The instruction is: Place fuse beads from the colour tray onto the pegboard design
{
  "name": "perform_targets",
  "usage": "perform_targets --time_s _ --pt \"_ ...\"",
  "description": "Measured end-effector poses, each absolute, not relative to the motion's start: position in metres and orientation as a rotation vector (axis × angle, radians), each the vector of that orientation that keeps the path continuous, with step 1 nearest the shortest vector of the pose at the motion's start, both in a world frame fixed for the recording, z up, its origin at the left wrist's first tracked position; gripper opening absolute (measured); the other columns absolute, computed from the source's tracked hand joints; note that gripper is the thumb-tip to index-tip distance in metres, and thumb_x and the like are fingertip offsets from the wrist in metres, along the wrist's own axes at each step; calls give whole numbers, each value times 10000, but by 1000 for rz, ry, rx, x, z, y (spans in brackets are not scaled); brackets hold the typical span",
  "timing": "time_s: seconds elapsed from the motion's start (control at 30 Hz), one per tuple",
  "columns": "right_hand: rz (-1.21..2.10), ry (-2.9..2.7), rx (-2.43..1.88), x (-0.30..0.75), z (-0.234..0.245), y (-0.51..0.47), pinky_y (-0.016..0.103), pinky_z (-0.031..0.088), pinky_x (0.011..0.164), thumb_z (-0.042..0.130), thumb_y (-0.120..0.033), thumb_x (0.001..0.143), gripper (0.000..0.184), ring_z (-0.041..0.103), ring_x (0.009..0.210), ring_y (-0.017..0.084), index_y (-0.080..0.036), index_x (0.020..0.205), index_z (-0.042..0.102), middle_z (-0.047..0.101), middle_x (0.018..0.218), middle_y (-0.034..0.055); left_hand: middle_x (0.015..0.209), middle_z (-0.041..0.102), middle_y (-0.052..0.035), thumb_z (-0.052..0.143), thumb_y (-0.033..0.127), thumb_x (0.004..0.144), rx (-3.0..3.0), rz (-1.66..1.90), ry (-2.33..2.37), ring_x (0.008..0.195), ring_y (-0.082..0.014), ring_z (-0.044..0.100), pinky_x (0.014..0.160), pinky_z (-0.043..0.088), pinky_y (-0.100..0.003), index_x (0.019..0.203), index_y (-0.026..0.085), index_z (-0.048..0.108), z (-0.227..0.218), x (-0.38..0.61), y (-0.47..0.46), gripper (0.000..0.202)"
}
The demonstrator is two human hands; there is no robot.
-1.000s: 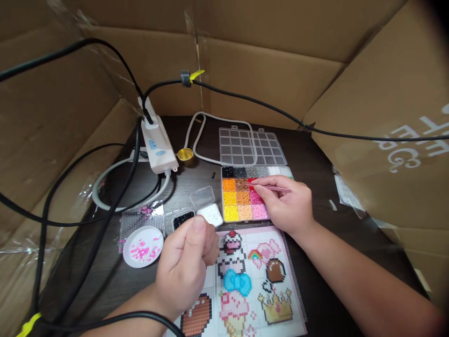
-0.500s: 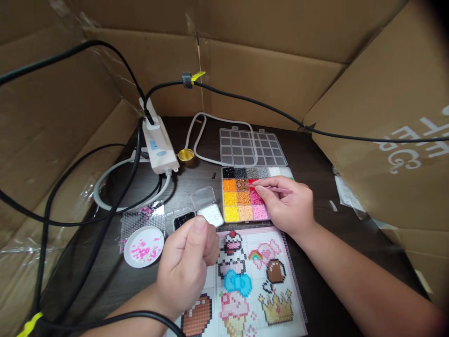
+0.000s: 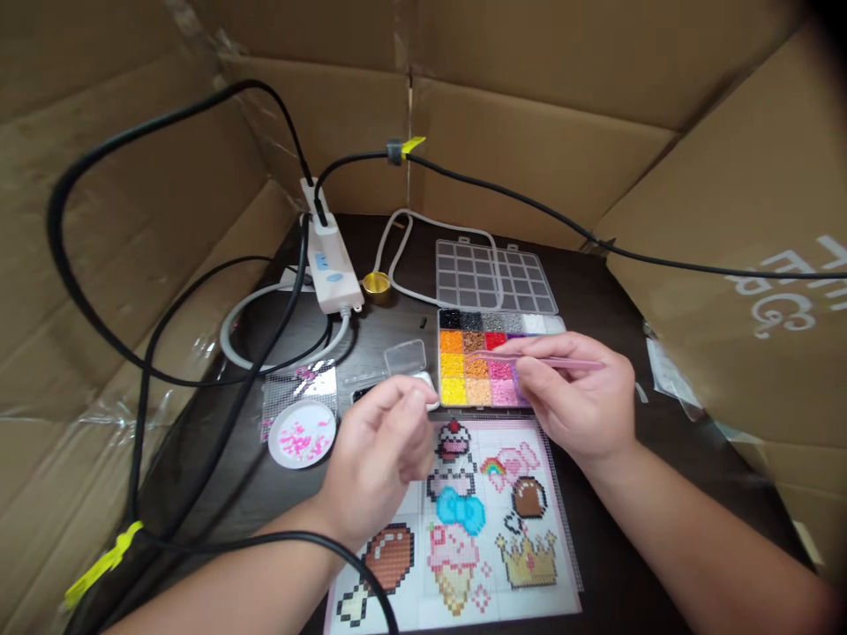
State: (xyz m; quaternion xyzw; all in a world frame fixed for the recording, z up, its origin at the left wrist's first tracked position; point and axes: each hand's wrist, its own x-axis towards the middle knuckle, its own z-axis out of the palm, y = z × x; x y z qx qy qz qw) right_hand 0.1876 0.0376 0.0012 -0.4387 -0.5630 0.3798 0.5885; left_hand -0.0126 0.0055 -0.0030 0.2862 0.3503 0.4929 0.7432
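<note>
My right hand [image 3: 586, 397] pinches pink tweezers [image 3: 562, 361] over the compartment box [image 3: 456, 407]. The tips point left, over the border between the brown and the orange beads; whether a bead is in them is too small to see. My left hand [image 3: 380, 454] is curled in a loose fist above the left part of the pattern sheet [image 3: 559, 600]; anything inside the fist is hidden. Bead pictures on the sheet include a brown lollipop [image 3: 390, 557], a blue bow [image 3: 461, 511], an ice cream cone [image 3: 453, 564] and a crown [image 3: 529, 563].
Left of my left hand, a white dish [image 3: 273, 448] of pink beads overlaps a studded sheet [image 3: 278, 388]. Behind that hand is a partly hidden small lidded box [image 3: 406, 355]. A power strip [image 3: 337, 282], looping black cables [image 3: 106, 344] and a gold cup [image 3: 377, 284] lie around; cardboard walls [image 3: 516, 132] surround the table.
The camera view has shifted, so things appear farther right. The tweezer tips have moved left and nearer across the box. My left fist has moved forward, covering more of the small boxes.
</note>
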Motion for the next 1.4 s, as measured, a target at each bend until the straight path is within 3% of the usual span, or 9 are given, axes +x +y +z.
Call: perform_targets --time_s 0.13,0.27,0.43,0.77,1.07,1.23,1.4 --pt "1016 -1356 -862 185 2 27 332 648 734 762 -146 809 110 767 837 200 -243 853 737 799 932 28 568 500 40 626 444 888 385 917 636 388 -15 252 342 264 -126 872 142 654 3 -11 12 304" --pt "1018 -1423 -831 182 2 25 302 648 727 776 -112 787 149 769 827 186 -245 846 746 804 905 23 605 593 1 595 322 923 325 866 508 369 -10 284 336 352 -122 862 124 670 1 -12 12 221" --pt "1040 -1444 -828 180 2 23 279 646 728 776 -104 783 167 772 831 174 -254 851 750 806 914 7 579 582 12 587 198 923 304 835 459 362 -1 268 347 393 -112 823 109 676 0 -13 10 161" --pt "956 -1369 -828 191 17 16 345 659 724 781 -151 797 121 771 814 209 -249 860 750 801 940 36 567 575 17 610 180 917 292 828 452 370 -1 316 363 396 -109 809 102 676 -1 -10 5 148" --pt "600 -1543 -821 199 16 -35 388 603 704 749 -34 769 293 752 787 220 -264 951 765 803 939 38 641 654 -10 687 237 870 364 716 491 383 -8 376 397 395 -137 828 115 698 3 -3 -4 129" --pt "667 -1383 -813 193 8 -34 393 556 711 748 -74 792 263 719 769 204 -291 940 762 805 918 17 633 649 -6 715 267 849 436 654 525 390 -10 390 409 362 -144 807 118 696 2 -2 -4 155" --pt "798 -1401 -861 194 7 -36 363 569 624 743 -75 784 247 697 733 198 -289 904 770 803 903 22 574 616 2 720 314 844 471 598 573 379 -22 414 429 370 -167 786 128 704 -1 -3 -4 195"
